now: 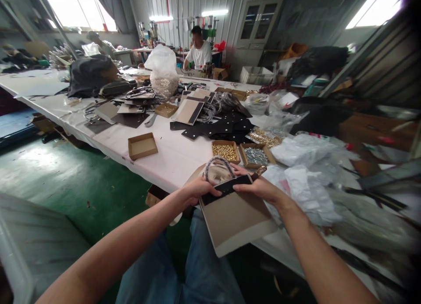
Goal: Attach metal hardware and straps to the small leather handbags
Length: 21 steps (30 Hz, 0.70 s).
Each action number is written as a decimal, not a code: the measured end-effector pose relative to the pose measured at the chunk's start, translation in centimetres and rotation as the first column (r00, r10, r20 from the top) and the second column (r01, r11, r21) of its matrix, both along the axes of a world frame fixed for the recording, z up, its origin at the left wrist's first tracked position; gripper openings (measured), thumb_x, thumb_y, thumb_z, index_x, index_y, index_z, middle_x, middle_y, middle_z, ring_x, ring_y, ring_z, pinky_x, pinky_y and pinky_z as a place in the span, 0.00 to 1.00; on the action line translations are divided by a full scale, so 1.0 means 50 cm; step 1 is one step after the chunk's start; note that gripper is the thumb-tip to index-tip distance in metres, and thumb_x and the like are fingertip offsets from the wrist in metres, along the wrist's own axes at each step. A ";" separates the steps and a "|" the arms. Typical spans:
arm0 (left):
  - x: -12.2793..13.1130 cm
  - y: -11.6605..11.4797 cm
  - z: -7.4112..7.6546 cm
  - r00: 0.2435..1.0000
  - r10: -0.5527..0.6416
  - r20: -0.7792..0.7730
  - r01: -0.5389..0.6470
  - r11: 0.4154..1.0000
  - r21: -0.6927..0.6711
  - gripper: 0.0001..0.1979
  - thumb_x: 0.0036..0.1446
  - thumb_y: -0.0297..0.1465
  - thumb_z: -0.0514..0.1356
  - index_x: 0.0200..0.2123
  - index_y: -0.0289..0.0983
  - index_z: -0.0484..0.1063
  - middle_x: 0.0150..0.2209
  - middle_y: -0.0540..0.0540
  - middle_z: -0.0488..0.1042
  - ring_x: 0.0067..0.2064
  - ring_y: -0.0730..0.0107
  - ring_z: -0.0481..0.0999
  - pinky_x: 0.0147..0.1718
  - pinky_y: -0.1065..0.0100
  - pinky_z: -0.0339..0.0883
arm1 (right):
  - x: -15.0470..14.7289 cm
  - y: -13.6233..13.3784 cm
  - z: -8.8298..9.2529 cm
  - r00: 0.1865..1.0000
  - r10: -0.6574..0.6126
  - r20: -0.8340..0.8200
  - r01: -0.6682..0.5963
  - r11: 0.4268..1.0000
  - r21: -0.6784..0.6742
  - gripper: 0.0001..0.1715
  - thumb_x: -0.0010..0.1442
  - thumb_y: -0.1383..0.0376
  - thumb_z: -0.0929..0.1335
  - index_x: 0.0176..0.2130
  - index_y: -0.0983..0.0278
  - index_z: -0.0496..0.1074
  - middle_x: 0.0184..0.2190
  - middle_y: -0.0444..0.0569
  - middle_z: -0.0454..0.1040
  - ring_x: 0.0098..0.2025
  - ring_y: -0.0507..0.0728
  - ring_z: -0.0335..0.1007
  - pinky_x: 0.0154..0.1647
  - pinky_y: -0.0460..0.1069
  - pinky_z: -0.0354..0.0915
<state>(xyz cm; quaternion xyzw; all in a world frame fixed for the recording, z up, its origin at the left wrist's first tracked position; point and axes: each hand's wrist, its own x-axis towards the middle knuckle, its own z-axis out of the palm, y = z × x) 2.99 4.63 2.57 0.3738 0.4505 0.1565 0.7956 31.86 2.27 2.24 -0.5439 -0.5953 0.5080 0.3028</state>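
I hold a flat brown cardboard panel (235,218) with a black band along its top edge, tilted over the table's near edge and my lap. A braided loop handle (217,163) rises from that black band. My left hand (197,187) pinches the band's left end, fingers closed. My right hand (258,185) grips the band's right end, thumb on top. Just beyond my hands stand a small box of gold studs (225,152) and a small box of silver studs (255,156).
The long white table (171,155) carries an empty cardboard tray (142,145), black cut pieces (226,127), stacked panels (189,111), a bag of pale parts (163,73) and crumpled plastic bags (305,172). A person in a white shirt (199,51) sits far behind. Green floor lies left.
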 end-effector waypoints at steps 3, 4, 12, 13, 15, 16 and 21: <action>-0.006 0.004 -0.008 0.999 -0.034 0.018 0.034 0.999 -0.035 0.18 0.41 0.23 0.78 0.39 0.34 0.86 0.34 0.43 0.87 0.31 0.59 0.85 0.30 0.64 0.82 | -0.006 0.004 -0.001 0.998 0.058 0.007 -0.058 0.998 0.027 0.43 0.51 0.43 0.85 0.63 0.50 0.84 0.72 0.48 0.77 0.82 0.76 0.57 0.86 0.69 0.49; -0.007 0.005 -0.010 0.999 -0.037 0.017 0.038 0.998 -0.040 0.18 0.41 0.23 0.77 0.39 0.34 0.86 0.34 0.43 0.87 0.31 0.59 0.85 0.30 0.64 0.82 | -0.007 0.005 -0.002 0.998 0.065 0.002 -0.065 0.997 0.032 0.43 0.52 0.43 0.85 0.63 0.50 0.84 0.71 0.47 0.78 0.81 0.76 0.58 0.86 0.70 0.48; -0.013 0.002 -0.007 0.999 -0.036 0.028 0.037 0.998 -0.044 0.18 0.42 0.24 0.78 0.40 0.33 0.86 0.33 0.43 0.87 0.30 0.60 0.85 0.31 0.65 0.82 | 0.001 0.010 -0.017 1.000 0.027 -0.016 -0.028 0.995 -0.092 0.50 0.53 0.46 0.85 0.70 0.51 0.77 0.63 0.51 0.83 0.67 0.74 0.77 0.74 0.67 0.69; -0.014 0.002 -0.006 0.999 -0.029 0.031 0.031 0.999 -0.045 0.18 0.42 0.24 0.79 0.39 0.33 0.86 0.33 0.43 0.87 0.30 0.60 0.85 0.31 0.66 0.82 | 0.002 0.011 -0.018 0.999 0.030 -0.016 -0.032 0.994 -0.103 0.52 0.53 0.46 0.85 0.71 0.52 0.75 0.62 0.51 0.84 0.65 0.73 0.79 0.72 0.67 0.71; -0.014 0.001 -0.005 0.999 -0.019 0.034 0.020 0.999 -0.047 0.17 0.42 0.24 0.79 0.39 0.33 0.86 0.33 0.43 0.87 0.30 0.61 0.85 0.31 0.66 0.82 | 0.003 0.012 -0.018 0.999 0.032 -0.008 -0.032 0.992 -0.123 0.56 0.53 0.45 0.85 0.74 0.52 0.72 0.60 0.51 0.84 0.63 0.72 0.80 0.70 0.66 0.73; -0.015 0.001 -0.005 0.999 -0.018 0.035 0.020 0.998 -0.051 0.18 0.42 0.24 0.79 0.39 0.33 0.85 0.33 0.43 0.87 0.30 0.61 0.85 0.31 0.66 0.82 | 0.002 0.012 -0.018 1.000 0.025 -0.002 -0.025 0.991 -0.133 0.57 0.53 0.45 0.85 0.74 0.51 0.71 0.61 0.50 0.84 0.63 0.72 0.80 0.70 0.66 0.73; -0.017 -0.001 -0.004 1.000 0.012 0.014 -0.012 0.998 -0.059 0.18 0.40 0.22 0.78 0.37 0.32 0.84 0.33 0.40 0.86 0.30 0.59 0.85 0.30 0.65 0.82 | -0.004 0.019 -0.019 0.999 -0.007 0.036 0.010 0.997 -0.080 0.54 0.50 0.46 0.86 0.71 0.48 0.76 0.65 0.48 0.82 0.70 0.75 0.74 0.77 0.69 0.68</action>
